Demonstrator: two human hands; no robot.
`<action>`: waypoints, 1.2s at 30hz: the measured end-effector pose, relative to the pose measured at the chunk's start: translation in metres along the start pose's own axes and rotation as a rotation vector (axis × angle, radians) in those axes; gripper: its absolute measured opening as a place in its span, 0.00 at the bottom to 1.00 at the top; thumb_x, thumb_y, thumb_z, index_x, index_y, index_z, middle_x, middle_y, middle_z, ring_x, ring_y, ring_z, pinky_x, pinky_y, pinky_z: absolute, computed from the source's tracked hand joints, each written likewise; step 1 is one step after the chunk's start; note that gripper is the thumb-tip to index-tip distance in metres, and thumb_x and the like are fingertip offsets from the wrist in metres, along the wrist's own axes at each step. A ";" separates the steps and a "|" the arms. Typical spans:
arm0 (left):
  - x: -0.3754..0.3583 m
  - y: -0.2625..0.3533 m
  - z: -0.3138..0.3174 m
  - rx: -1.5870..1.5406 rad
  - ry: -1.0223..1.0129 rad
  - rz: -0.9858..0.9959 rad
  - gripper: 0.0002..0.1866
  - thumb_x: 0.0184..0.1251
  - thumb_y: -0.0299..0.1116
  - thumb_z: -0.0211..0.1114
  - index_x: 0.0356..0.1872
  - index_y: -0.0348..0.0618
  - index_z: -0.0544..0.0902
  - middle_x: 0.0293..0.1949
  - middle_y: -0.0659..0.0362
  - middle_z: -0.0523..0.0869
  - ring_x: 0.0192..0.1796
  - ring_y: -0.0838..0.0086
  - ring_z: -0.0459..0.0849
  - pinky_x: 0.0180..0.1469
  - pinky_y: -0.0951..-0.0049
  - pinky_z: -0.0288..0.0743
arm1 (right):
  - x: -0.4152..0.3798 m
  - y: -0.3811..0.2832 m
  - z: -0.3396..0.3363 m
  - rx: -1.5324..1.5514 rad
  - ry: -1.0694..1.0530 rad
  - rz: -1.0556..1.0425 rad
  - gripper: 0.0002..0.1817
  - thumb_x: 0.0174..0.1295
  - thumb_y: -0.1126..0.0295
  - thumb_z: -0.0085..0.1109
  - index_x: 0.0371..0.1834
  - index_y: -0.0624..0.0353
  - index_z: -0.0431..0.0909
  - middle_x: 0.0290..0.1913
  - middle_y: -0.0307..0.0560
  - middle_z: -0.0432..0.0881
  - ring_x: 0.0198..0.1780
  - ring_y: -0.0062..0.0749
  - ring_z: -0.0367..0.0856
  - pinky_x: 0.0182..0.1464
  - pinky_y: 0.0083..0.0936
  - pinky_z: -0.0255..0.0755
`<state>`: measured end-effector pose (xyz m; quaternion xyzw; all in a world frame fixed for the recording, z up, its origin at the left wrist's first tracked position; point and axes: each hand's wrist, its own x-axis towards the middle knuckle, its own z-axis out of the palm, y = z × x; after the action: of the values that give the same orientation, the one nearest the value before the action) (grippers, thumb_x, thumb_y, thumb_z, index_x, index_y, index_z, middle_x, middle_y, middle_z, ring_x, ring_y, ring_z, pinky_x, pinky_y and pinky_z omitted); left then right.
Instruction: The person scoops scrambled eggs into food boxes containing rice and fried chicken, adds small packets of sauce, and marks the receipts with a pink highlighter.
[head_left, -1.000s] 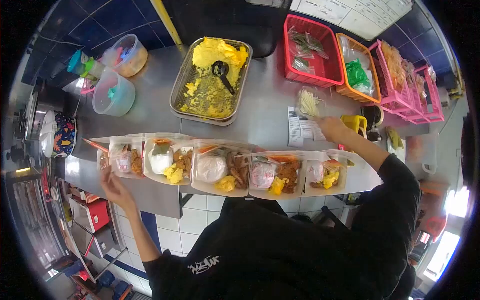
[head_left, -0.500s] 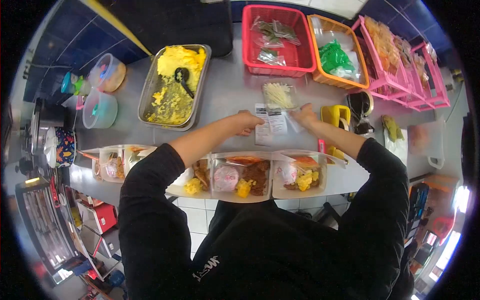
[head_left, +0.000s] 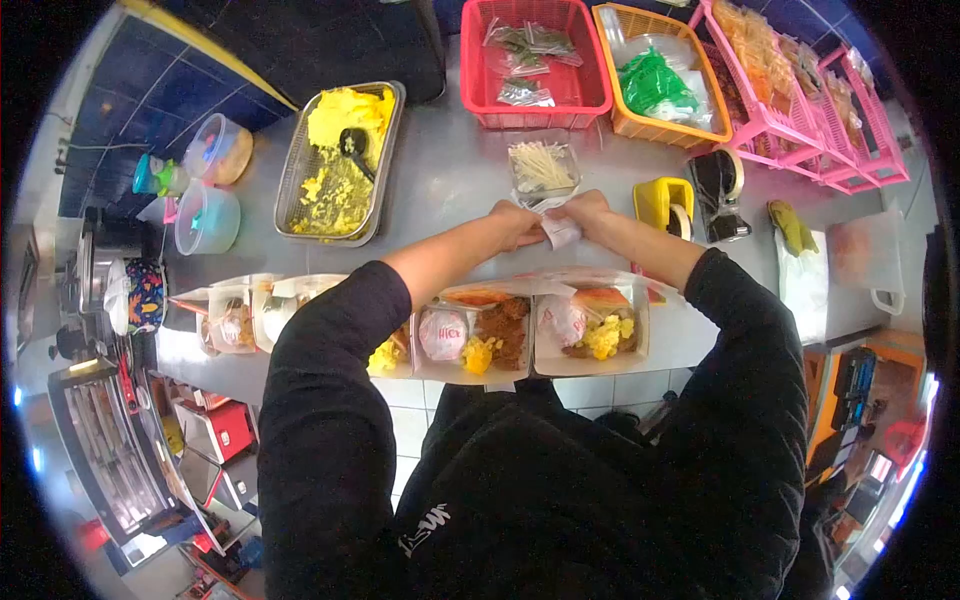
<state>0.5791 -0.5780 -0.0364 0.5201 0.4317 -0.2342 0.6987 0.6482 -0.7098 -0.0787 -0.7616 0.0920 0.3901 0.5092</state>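
Note:
My left hand point(head_left: 516, 224) and my right hand point(head_left: 584, 211) meet over the steel counter point(head_left: 440, 190), both closed on a white paper receipt point(head_left: 560, 231) between them. Just beyond the hands sits a clear tub of pale sticks point(head_left: 541, 166). Below my forearms a row of open white meal boxes point(head_left: 590, 330) lines the counter's near edge, each with wrapped rice, yellow egg and brown meat. My left sleeve hides part of the row.
A metal tray of yellow egg with a black scoop point(head_left: 340, 160) stands at the left. Red point(head_left: 530, 60), orange point(head_left: 655, 80) and pink baskets point(head_left: 800, 90) line the back. A yellow tape dispenser point(head_left: 665, 205) and lidded plastic tubs point(head_left: 205, 215) are nearby.
My left hand swung from the leftmost box across to the middle of the counter. Both hands have come together and lifted the receipt off the counter.

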 end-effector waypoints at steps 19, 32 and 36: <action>-0.219 0.029 -0.045 0.157 -0.207 1.093 0.25 0.57 0.20 0.59 0.55 0.34 0.59 0.51 0.47 0.75 0.51 0.63 0.78 0.53 0.68 0.75 | -0.180 -0.107 -0.095 0.367 -0.079 -0.522 0.13 0.61 0.69 0.55 0.46 0.61 0.72 0.44 0.43 0.77 0.45 0.25 0.76 0.47 0.26 0.73; -0.191 -0.250 -0.108 0.518 -0.264 0.696 0.12 0.59 0.24 0.59 0.45 0.41 0.76 0.42 0.56 0.80 0.47 0.71 0.78 0.46 0.76 0.73 | -0.290 0.171 0.080 0.866 -0.417 -0.217 0.21 0.58 0.81 0.49 0.57 0.67 0.66 0.51 0.47 0.75 0.51 0.33 0.74 0.54 0.30 0.68; -0.163 -0.239 -0.130 0.618 -0.235 0.964 0.16 0.57 0.22 0.58 0.49 0.41 0.75 0.45 0.51 0.79 0.50 0.60 0.78 0.49 0.69 0.72 | -0.277 0.146 0.107 1.051 -0.389 -0.276 0.20 0.59 0.80 0.48 0.57 0.68 0.65 0.51 0.50 0.74 0.52 0.35 0.74 0.56 0.32 0.66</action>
<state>0.2620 -0.5610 -0.0347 0.8080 -0.0223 -0.0611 0.5856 0.3278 -0.7582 -0.0098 -0.3254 0.0779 0.3548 0.8730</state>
